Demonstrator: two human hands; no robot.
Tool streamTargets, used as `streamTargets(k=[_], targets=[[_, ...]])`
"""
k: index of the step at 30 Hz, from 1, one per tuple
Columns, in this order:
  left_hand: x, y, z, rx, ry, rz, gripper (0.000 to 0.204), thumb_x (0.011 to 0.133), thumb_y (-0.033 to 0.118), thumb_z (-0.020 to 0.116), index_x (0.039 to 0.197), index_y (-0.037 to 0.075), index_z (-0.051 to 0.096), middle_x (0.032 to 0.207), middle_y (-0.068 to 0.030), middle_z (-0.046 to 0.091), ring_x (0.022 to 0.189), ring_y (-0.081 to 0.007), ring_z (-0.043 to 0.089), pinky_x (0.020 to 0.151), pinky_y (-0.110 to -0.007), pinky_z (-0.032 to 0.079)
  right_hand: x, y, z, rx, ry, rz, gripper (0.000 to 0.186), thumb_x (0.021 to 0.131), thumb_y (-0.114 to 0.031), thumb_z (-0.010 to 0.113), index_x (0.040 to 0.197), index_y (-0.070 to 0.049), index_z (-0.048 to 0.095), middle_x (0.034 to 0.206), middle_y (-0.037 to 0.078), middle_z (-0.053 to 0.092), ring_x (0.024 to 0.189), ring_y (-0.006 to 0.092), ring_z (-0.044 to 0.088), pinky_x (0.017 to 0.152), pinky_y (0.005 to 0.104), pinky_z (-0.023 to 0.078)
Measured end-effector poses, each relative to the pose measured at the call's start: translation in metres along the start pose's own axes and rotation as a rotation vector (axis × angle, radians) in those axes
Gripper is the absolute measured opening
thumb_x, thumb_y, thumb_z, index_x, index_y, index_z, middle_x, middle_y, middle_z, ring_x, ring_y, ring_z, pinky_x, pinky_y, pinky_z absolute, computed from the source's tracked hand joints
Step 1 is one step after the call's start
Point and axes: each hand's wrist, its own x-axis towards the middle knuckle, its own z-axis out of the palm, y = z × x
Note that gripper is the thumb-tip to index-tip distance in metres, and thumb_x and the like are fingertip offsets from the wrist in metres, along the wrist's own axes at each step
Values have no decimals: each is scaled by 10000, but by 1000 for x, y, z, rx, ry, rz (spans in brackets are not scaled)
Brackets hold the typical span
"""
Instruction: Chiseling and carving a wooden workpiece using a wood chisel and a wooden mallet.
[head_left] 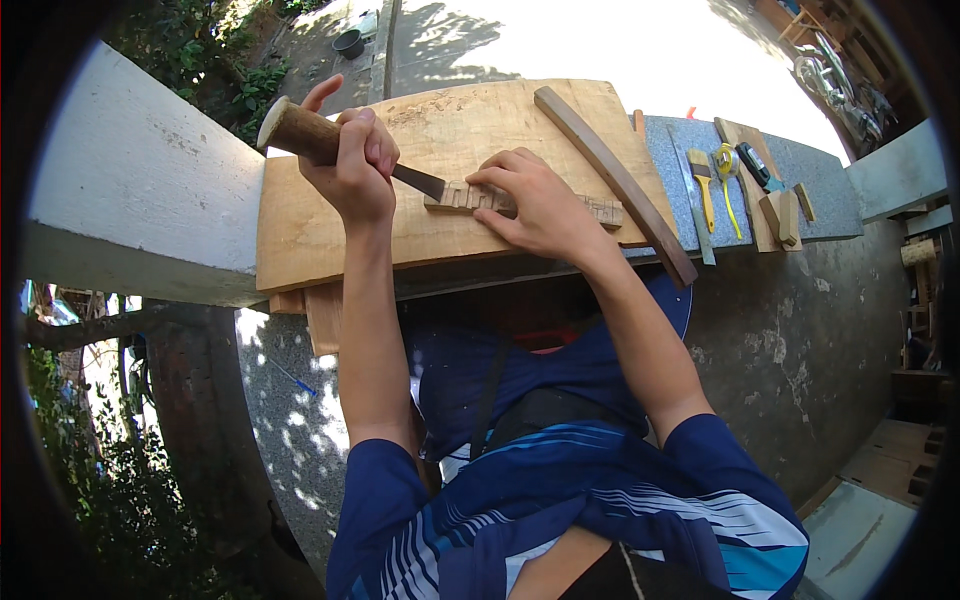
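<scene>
My left hand (pixel 362 165) is wrapped round a chisel with a thick wooden handle (pixel 312 138), one finger sticking out. The dark flat chisel blade (pixel 418 181) slants down to the right, its tip at the left end of a narrow wooden strip (pixel 458 197) with a row of cut notches. Over the middle of that strip lies my right hand (pixel 535 205), thumb on the near side and fingers on the far side, gripping it against a broad wooden board (pixel 400 245). The palm hides part of the strip.
A long dark wooden bar (pixel 610 175) lies across the board's right side. Beyond it on the grey slab (pixel 665 150) are a metal ruler (pixel 690 185), a brush (pixel 703 185), a tape measure (pixel 727 160) and wood blocks (pixel 780 215). A white beam (pixel 140 170) stands left.
</scene>
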Motion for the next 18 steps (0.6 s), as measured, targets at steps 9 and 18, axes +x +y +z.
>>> streamTargets(k=[9,18], targets=[[5,-10,3,52,7,25,403,890,-32,517,1292,-15,538,578,35,365,440,-48,307,392,-231,257,6,3,7,16,-15,7,336,890,-199,753,1174,-26,700,1155,123,649,1152,302,587,1017,402,488],[-5,-1,9,132,26,-17,423,926,-58,509,1347,-23,498,580,37,437,429,-21,337,390,-212,267,1,-3,8,23,-12,-28,340,881,-203,754,1161,-28,673,1144,135,638,1159,324,574,1022,418,477]])
